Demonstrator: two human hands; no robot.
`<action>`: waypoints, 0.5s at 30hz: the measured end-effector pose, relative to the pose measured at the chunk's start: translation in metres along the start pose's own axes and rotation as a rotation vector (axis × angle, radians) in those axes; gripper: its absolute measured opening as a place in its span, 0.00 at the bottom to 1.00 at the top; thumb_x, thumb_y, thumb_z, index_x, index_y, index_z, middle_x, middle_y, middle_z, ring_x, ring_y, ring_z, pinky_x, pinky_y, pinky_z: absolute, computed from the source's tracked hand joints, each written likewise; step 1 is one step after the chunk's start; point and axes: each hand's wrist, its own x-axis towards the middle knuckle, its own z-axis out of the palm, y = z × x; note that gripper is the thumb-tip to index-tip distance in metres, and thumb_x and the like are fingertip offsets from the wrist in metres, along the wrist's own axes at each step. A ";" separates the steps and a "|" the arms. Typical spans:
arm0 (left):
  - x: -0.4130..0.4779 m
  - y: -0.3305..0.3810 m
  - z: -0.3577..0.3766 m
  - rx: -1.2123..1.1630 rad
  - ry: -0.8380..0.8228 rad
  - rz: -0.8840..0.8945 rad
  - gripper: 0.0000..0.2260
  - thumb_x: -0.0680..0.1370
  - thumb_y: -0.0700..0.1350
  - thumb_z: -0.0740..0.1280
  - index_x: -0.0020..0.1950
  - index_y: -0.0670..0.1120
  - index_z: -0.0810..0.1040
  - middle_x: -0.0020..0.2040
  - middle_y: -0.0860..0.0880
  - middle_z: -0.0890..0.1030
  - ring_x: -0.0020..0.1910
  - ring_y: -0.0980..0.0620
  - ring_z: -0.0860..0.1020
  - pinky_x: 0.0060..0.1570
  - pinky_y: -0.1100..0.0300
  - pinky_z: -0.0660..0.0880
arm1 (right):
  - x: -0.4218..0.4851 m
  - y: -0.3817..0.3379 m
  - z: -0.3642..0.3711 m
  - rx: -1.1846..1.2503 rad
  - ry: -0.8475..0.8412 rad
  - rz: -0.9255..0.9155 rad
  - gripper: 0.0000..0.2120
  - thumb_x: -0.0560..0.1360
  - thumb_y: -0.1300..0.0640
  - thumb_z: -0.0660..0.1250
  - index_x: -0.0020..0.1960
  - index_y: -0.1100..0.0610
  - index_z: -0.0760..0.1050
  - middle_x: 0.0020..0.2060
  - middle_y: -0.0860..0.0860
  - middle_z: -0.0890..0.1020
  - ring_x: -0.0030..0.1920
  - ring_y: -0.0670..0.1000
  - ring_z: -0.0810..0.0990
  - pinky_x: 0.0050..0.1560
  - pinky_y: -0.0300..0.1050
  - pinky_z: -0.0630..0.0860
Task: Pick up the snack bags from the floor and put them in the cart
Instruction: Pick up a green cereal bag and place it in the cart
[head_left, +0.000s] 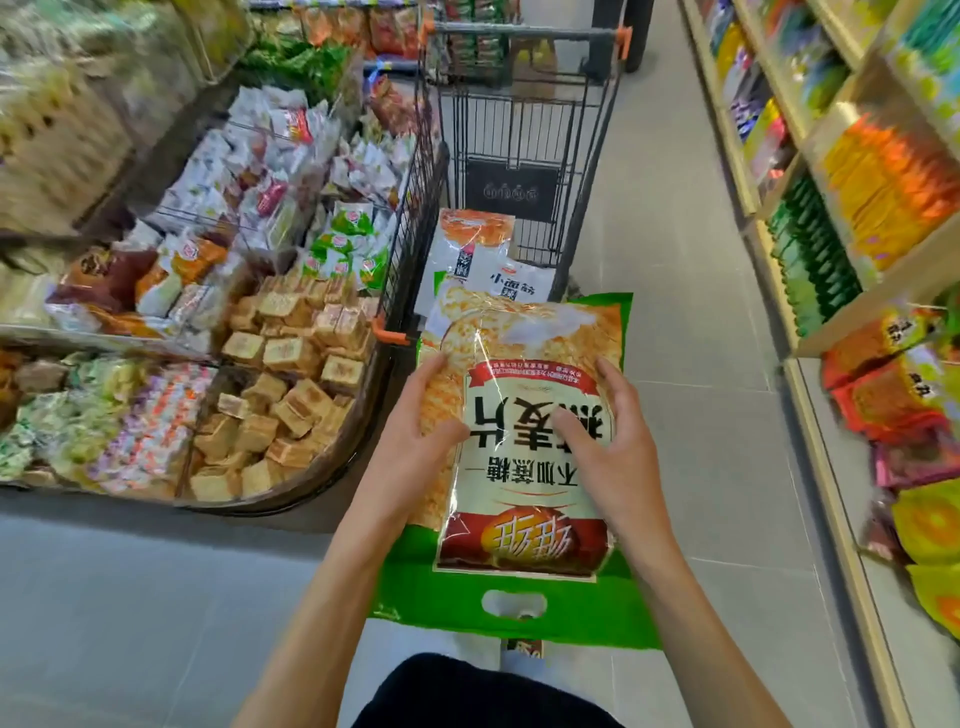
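A large green snack bag (524, 499) with an orange and white label lies tilted at the near end of the black wire cart (415, 218). Its green handle end hangs toward me above the floor. My left hand (421, 421) rests on the bag's left side with fingers and thumb spread on top. My right hand (602, 421) lies on its right side the same way. Two white snack bags (478, 249) lie inside the cart beyond it. What holds the green bag up from below is hidden.
A round display bin (291, 395) full of small wrapped snacks stands left, touching the cart. Wooden shelves (841, 332) with packets line the right. Grey floor tiles (691, 270) run between cart and shelves. My dark-clothed knee (467, 696) is at the bottom.
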 end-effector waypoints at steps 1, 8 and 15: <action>0.016 0.000 -0.001 -0.005 0.007 -0.007 0.31 0.78 0.36 0.65 0.77 0.58 0.64 0.66 0.67 0.70 0.52 0.86 0.68 0.45 0.84 0.68 | 0.015 -0.002 0.005 0.005 -0.013 0.010 0.31 0.75 0.47 0.71 0.73 0.34 0.61 0.64 0.35 0.73 0.62 0.42 0.77 0.57 0.53 0.81; 0.139 0.004 -0.018 0.021 0.024 -0.039 0.31 0.78 0.35 0.65 0.77 0.58 0.65 0.71 0.62 0.67 0.56 0.80 0.68 0.51 0.80 0.64 | 0.132 -0.007 0.049 -0.048 -0.041 0.035 0.32 0.75 0.48 0.71 0.74 0.35 0.61 0.70 0.38 0.72 0.67 0.45 0.75 0.63 0.56 0.77; 0.291 0.018 -0.043 0.085 -0.028 -0.032 0.32 0.78 0.38 0.65 0.78 0.60 0.62 0.75 0.62 0.64 0.71 0.62 0.62 0.69 0.58 0.59 | 0.267 -0.024 0.101 -0.031 -0.027 0.101 0.34 0.71 0.41 0.70 0.71 0.28 0.59 0.70 0.40 0.72 0.65 0.50 0.77 0.57 0.60 0.80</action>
